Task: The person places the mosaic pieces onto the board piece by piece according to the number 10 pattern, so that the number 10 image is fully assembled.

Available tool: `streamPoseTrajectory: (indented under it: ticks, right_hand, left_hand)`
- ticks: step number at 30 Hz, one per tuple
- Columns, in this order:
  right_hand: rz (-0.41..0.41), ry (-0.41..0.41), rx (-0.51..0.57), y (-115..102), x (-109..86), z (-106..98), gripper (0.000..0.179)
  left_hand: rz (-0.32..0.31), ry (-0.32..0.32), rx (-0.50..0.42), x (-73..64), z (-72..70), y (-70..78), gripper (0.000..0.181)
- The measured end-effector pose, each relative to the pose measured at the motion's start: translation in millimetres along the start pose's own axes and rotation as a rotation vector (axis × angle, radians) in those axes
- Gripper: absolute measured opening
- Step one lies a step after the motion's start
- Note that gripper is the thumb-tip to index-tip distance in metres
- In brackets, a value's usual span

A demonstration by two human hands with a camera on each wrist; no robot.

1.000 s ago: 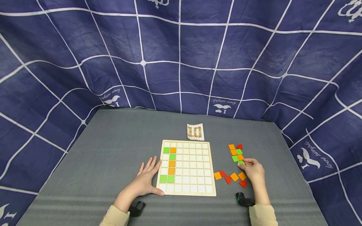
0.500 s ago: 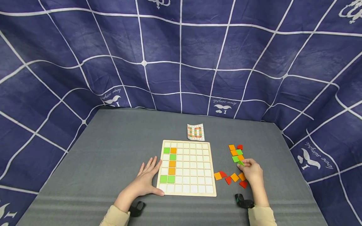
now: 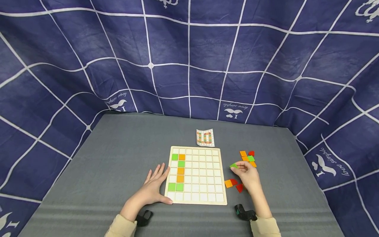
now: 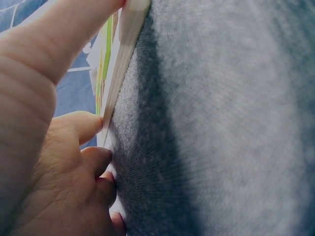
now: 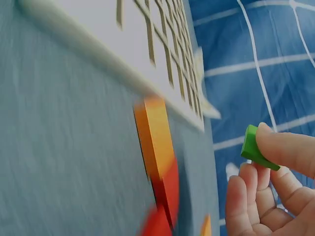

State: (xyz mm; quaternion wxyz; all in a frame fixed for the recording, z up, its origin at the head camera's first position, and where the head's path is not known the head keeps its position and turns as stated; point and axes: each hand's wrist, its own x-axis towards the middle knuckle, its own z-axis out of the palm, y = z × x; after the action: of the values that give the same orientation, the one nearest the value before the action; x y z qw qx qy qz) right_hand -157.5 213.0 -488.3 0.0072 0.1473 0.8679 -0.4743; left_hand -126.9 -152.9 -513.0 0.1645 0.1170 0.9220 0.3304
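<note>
A pale wooden board point(image 3: 203, 180) with a grid of white squares lies on the grey table, green and orange square tiles filling part of its two leftmost columns. My left hand point(image 3: 152, 189) rests spread at the board's left edge, fingers straight, thumb at the near left corner. In the left wrist view, thumb and fingertips touch the board's side point(image 4: 118, 83). Right of the board, my right hand point(image 3: 248, 176) pinches a green tile point(image 5: 252, 147) between thumb and fingers, raised above the table. That hand and forearm hide some of the loose pieces beneath.
Orange and green tiles point(image 3: 250, 158) with a red rounded piece point(image 3: 251, 153) lie beyond my right hand. Nearer are an orange tile point(image 3: 228, 183) and red pieces point(image 3: 234, 181). A printed pattern card point(image 3: 205, 137) lies behind the board. A blue checked curtain point(image 3: 207, 82) surrounds the table.
My right hand has picked the green tile from the loose pile and carried it left, toward the board. My left hand has stayed at the board's left edge.
</note>
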Motion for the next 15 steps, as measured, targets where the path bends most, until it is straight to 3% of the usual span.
streamPoseTrajectory:
  ticks: [9,15]
  right_hand:
    - [-0.049,-0.11,0.129,-16.4,-11.9,38.1,0.022]
    - [-0.086,-0.198,0.156,-26.8,-25.0,60.1,0.019]
  left_hand:
    - [0.025,0.014,-0.003,0.4,1.6,-2.8,0.132]
    - [0.031,0.024,-0.017,0.9,4.2,-5.5,0.131]
